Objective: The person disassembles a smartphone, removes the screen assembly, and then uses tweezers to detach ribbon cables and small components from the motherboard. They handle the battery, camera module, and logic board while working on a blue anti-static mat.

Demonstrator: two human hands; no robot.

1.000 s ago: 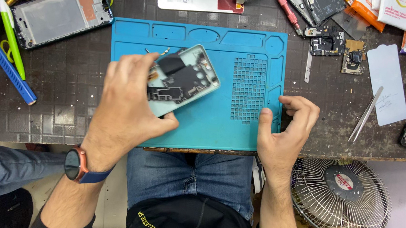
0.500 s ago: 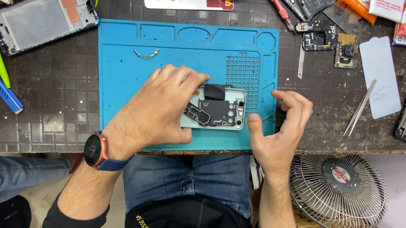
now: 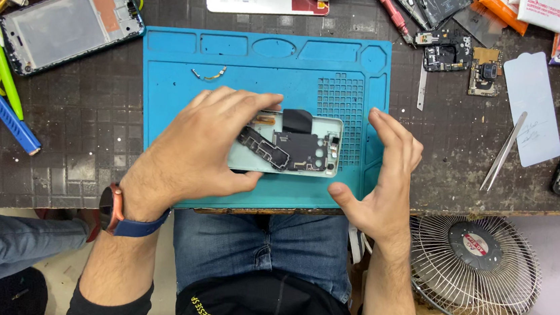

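At centre frame, on the blue repair mat [image 3: 187, 61]: opened smartphone [image 3: 294, 148], back cover off, lying flat and lengthwise, black shields and camera openings exposed toward its right end. Left hand [image 3: 203, 151] spread over the phone's left half, fingers along the upper edge and thumb on the lower edge, loosely clasping the body. Right hand [image 3: 383, 180] just right of the phone, open and slightly curled, holding nothing; whether its fingertips touch the phone's end cannot be told. Orange-and-blue wristwatch [image 3: 116, 214] on the left wrist. Small flex strip [image 3: 207, 73] on the mat, upper left of the phone. Upper left of frame: bare phone frame [image 3: 69, 24], with green pen [image 3: 1, 59] and blue tool [image 3: 1, 106] beside it. Right of the mat: tweezers [image 3: 501, 160], pale protector sheet [image 3: 534, 109], small circuit boards [image 3: 448, 54]. Lower right, below the table edge: wire-guard fan [image 3: 473, 269].
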